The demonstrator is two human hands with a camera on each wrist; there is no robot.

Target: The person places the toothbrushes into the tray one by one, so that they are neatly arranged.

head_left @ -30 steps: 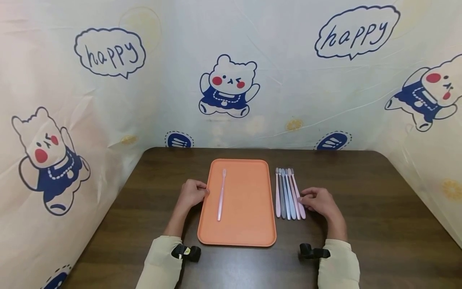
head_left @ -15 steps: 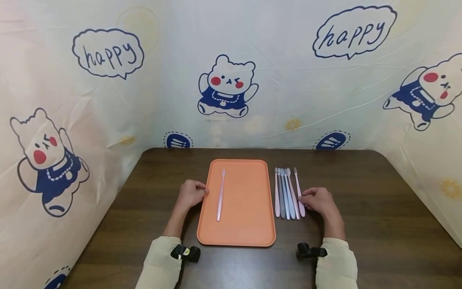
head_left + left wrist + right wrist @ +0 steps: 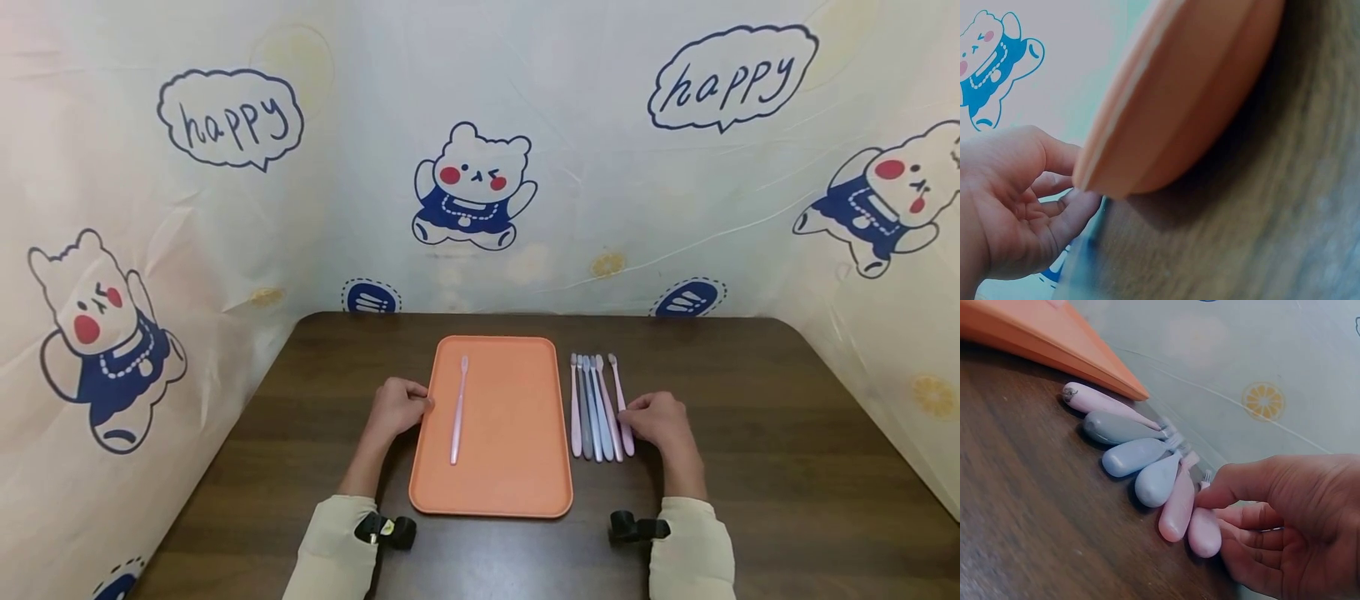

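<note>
My left hand [image 3: 400, 406] holds the left edge of an orange tray [image 3: 510, 433]; in the left wrist view, thumb and fingers meet at the rim [image 3: 1094, 165]. One pink toothbrush [image 3: 457, 425] lies lengthwise on the tray's left half. Right of the tray, several toothbrushes [image 3: 588, 425] in pink, grey and blue lie side by side on the table. My right hand [image 3: 660, 419] pinches the rightmost pink toothbrush [image 3: 1205, 534] by its handle, thumb and fingers on either side. Its head stands slightly apart from the others.
Everything lies on a dark wooden table [image 3: 765, 433]. A printed curtain [image 3: 592, 192] with bears and "happy" bubbles closes off the back and both sides. Each sleeve cuff carries a black wrist camera [image 3: 637, 527].
The rightmost pink toothbrush has separated at its head from the row, shifting slightly right in my right hand's fingers. My left hand stays at the tray edge.
</note>
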